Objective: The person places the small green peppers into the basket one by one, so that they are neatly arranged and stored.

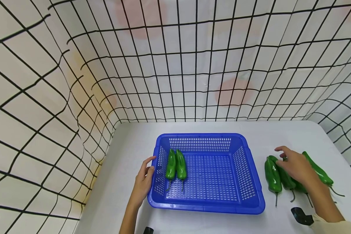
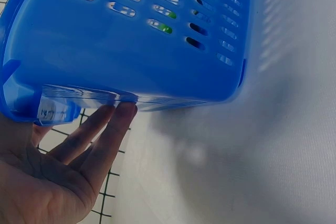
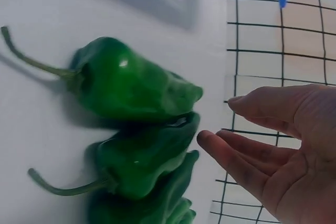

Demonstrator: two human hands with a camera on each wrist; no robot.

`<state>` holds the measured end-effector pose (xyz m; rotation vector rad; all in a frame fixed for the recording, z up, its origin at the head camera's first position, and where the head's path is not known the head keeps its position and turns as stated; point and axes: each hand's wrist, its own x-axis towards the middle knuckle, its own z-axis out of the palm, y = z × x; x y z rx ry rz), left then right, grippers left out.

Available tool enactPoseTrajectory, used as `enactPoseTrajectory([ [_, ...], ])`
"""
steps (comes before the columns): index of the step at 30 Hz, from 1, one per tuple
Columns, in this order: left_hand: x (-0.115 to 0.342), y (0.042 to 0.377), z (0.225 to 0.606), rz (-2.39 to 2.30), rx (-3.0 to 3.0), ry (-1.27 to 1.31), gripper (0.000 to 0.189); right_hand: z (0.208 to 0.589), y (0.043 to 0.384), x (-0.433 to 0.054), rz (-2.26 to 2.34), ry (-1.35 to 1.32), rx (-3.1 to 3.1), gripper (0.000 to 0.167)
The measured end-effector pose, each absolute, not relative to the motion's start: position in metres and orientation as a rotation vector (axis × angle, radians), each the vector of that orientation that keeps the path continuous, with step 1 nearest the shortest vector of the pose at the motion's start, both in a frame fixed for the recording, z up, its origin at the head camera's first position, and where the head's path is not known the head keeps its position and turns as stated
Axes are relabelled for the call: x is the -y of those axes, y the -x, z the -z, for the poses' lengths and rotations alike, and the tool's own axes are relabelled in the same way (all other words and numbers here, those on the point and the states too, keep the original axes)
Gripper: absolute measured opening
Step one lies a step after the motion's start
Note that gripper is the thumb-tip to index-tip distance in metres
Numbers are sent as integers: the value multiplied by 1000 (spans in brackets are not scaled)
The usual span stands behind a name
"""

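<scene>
In the head view a blue plastic basket [image 1: 204, 208] holds two green peppers [image 1: 171, 165] side by side at its left end. My left hand [image 1: 144, 178] is at the basket's left side. The left wrist view shows fairly straight fingers [image 2: 113, 129] touching the outer wall under the rim. At the right, my right hand [image 1: 296, 165] hovers over several loose green peppers [image 1: 272, 177], partly hiding them. Seen from the right wrist, that hand [image 3: 278, 150] has thumb and fingers apart, their tips just beyond the narrow ends of the peppers [image 3: 131, 85], holding nothing.
A black wire grid [image 1: 195, 65] with pale sheeting behind it encloses the back and both sides of the white table [image 1: 119, 182]. One pepper [image 1: 318, 169] lies slanted to the right of the right hand, its stem toward the near right.
</scene>
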<state>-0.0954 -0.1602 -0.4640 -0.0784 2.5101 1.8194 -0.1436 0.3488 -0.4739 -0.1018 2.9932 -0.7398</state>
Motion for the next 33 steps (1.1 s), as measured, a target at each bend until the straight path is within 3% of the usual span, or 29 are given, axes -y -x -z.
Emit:
enactPoseTrajectory([
  [22, 161, 95, 464, -1827, -2510, 72, 40, 496, 146, -327, 718, 215, -2967, 39],
  [33, 161, 97, 466, -1820, -2508, 71, 40, 504, 146, -323, 689, 150, -2909, 49],
])
